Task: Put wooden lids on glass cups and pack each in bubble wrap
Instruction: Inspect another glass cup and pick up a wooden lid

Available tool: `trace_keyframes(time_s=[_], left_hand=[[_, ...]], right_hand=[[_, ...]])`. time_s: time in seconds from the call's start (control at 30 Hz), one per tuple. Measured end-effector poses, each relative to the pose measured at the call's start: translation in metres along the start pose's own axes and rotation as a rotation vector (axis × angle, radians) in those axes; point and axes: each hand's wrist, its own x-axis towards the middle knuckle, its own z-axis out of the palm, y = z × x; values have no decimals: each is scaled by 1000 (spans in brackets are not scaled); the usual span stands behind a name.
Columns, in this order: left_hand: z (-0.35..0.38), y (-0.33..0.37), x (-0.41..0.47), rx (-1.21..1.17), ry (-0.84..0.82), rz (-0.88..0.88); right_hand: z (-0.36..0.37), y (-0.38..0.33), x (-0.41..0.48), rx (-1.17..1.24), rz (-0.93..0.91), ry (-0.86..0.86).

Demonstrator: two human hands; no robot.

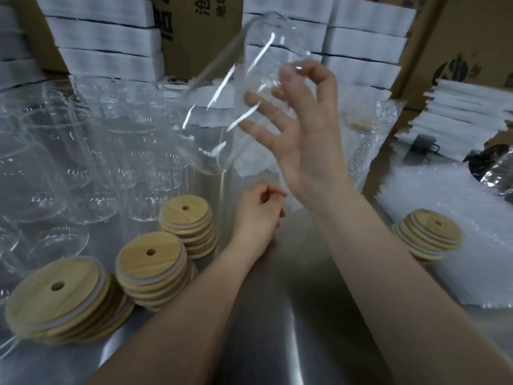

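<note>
My right hand (pixel 305 129) holds a clear glass cup (pixel 236 87) up above the table, tilted, with its fingers spread around the cup's side. The cup carries no lid. Lower down, my left hand (pixel 258 215) rests near the steel table (pixel 291 315) with its fingers pinched on the edge of a clear bubble wrap sheet (pixel 252 168). Three stacks of round wooden lids with a centre hole stand at the front left (pixel 55 287), (pixel 151 254), (pixel 180 215). A fourth lid stack (pixel 433 229) stands on the right.
Many empty glass cups (pixel 83 151) crowd the left of the table. A bubble-wrapped cup (pixel 361 126) stands behind my right hand. Bubble wrap sheets (pixel 433 190) lie at the right. White foam packs (pixel 105 37) and cardboard boxes (pixel 458 37) line the back.
</note>
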Motion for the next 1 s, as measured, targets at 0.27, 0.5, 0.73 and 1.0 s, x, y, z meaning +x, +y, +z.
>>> trace_keyframes(time_s=[0.27, 0.5, 0.73, 1.0], left_hand=[[-11, 0, 9, -40, 85, 38], [-27, 0, 20, -64, 53, -46], [-44, -2, 31, -92, -18, -61], [-52, -2, 37, -121, -61, -76]], right_hand=[[-59, 13, -19, -16, 164, 183], [-76, 31, -24, -200, 181, 214], [-82, 45, -28, -273, 169, 198], [-87, 51, -28, -279, 125, 204]])
